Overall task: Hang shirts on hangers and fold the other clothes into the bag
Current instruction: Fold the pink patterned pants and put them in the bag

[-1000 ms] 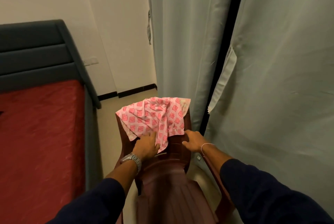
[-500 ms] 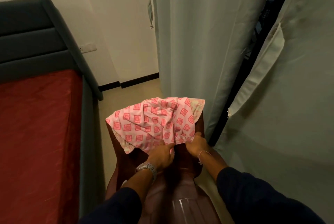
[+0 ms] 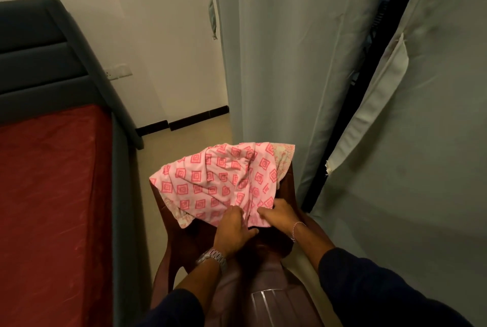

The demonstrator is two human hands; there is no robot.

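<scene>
A pink garment (image 3: 218, 181) with a red square pattern lies crumpled on the seat of a dark maroon plastic chair (image 3: 286, 237). My left hand (image 3: 233, 231) grips the garment's near edge, fingers curled into the cloth. My right hand (image 3: 279, 217) sits just beside it and pinches the same near edge. The two hands almost touch. No hanger or bag shows in the head view.
A bed with a red sheet (image 3: 50, 208) and grey-green headboard (image 3: 44, 55) fills the left. Pale grey curtains (image 3: 276, 63) hang right behind the chair, with a dark gap (image 3: 350, 105) between them. A strip of bare floor (image 3: 184, 142) runs between bed and chair.
Both hands moved together along the garment's near edge and took hold of it; the right hand came off the chair seat. The garment has been drawn slightly toward me.
</scene>
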